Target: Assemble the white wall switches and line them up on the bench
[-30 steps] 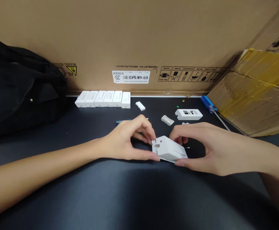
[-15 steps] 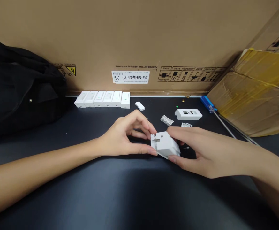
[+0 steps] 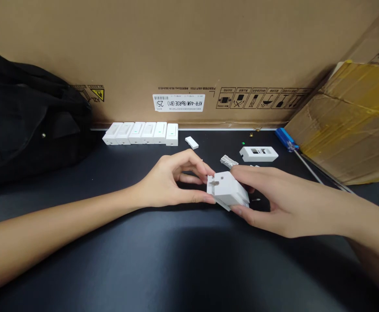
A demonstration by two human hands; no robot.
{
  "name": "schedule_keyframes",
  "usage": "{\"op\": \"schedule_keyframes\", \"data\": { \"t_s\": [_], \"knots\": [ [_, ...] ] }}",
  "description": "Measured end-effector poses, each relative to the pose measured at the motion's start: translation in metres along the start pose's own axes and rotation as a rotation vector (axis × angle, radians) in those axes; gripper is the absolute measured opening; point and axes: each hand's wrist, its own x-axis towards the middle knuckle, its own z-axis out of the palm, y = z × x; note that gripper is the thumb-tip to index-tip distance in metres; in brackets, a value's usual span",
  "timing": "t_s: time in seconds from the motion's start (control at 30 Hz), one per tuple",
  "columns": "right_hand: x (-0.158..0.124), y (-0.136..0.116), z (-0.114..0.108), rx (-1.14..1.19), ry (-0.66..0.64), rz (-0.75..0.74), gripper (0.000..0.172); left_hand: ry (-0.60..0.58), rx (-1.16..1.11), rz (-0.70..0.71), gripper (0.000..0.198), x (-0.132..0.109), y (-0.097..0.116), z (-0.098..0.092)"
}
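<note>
Both hands grip one white plastic switch housing [image 3: 227, 188] just above the dark table [image 3: 163, 255]. My left hand [image 3: 173, 182] pinches its left end between thumb and fingers, where a keyhole slot shows. My right hand [image 3: 274, 199] clasps the right end, thumb beneath and fingers over the top. The housing is tilted, with its back face toward me.
A row of several white switch modules [image 3: 140, 133] lines the cardboard wall [image 3: 189, 52]. Loose white parts lie behind the hands: a small cap [image 3: 191, 142], a clip [image 3: 228, 161], a frame [image 3: 258, 154]. A blue screwdriver [image 3: 289, 145] lies right, by a taped box [image 3: 355, 121]. A black bag [image 3: 23, 121] sits left.
Both hands have turned and lifted the housing slightly up and away from me. My right fingers moved further over its top.
</note>
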Motion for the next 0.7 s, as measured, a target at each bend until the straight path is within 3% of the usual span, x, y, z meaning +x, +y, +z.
{"op": "schedule_keyframes", "data": {
  "t_s": [0.27,0.47,0.6,0.7],
  "knots": [
    [0.005,-0.004,0.005,0.004,-0.038,0.041,0.021,-0.013,0.059,-0.003,0.042,-0.002,0.001,0.000],
    [0.008,-0.004,0.009,0.012,-0.033,0.030,0.033,-0.115,0.202,0.079,0.062,-0.002,0.001,-0.004],
    [0.012,-0.005,0.011,-0.036,-0.062,0.052,0.034,-0.199,0.278,0.134,0.054,0.000,0.002,-0.004],
    [0.010,-0.003,0.010,-0.098,-0.039,0.068,0.030,-0.156,0.208,0.064,0.044,0.000,0.002,-0.002]
  ]
}}
